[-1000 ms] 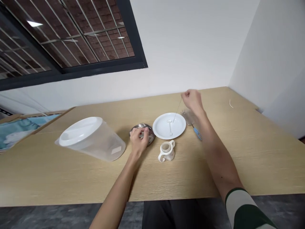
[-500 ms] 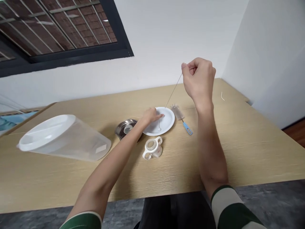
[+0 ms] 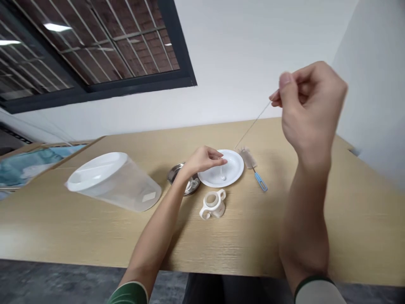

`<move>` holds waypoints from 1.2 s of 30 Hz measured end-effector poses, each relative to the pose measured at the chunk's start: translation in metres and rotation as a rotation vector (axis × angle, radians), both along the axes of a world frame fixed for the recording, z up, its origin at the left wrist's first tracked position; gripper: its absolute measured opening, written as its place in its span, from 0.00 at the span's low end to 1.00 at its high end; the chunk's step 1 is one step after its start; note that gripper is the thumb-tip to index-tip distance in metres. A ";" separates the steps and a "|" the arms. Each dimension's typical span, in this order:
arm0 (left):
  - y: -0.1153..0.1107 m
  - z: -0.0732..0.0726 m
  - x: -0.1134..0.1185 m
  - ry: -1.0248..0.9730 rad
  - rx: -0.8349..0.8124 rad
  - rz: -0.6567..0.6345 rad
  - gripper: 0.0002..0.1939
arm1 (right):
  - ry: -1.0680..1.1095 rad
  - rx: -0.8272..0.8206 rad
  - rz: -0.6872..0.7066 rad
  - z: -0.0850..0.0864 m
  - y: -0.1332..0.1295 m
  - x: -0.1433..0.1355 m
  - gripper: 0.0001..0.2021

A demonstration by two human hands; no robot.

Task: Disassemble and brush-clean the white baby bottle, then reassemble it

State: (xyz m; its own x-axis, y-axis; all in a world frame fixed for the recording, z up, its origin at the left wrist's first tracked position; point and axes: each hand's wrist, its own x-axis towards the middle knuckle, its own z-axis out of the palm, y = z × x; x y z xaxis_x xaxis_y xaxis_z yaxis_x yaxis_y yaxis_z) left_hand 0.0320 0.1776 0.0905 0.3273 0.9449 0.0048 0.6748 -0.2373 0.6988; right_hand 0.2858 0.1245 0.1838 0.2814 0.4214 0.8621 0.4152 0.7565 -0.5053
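1 thin, pale, straight strand (image 3: 253, 124) is pinched between the closed fingertips of the raised right hand (image 3: 311, 105), its lower end near the far rim of the round white plate (image 3: 236, 165). Over the plate, the left hand (image 3: 202, 162) is held half-curled; whether the slender white stick-like piece (image 3: 223, 177) is gripped cannot be told.

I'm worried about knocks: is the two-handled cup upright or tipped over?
Upright: the cup has its round mouth facing up, its side below.

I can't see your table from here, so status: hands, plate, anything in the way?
Right hand raised, pinching a thin strand. Left hand over the white plate, grip unclear. Brush beside the plate; left forearm partly hides the metal bowl.
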 end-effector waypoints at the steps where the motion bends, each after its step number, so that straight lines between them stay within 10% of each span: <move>1: -0.003 0.005 -0.001 -0.030 0.010 -0.023 0.30 | 0.013 0.023 0.018 0.002 -0.004 -0.003 0.11; 14: -0.005 0.017 -0.023 -0.239 0.090 -0.185 0.28 | -0.063 -0.039 0.300 -0.008 0.012 -0.055 0.14; 36: -0.020 0.017 -0.003 -0.625 0.088 -0.212 0.28 | -0.360 -0.185 0.321 -0.035 0.036 -0.098 0.11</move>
State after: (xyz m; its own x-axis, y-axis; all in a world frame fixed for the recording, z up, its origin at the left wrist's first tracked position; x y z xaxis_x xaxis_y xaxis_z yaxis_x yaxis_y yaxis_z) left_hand 0.0295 0.1580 0.1073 0.4170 0.8475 0.3285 0.0815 -0.3949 0.9151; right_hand 0.1881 0.1608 0.1483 -0.1881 0.5921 0.7836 0.3487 0.7861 -0.5103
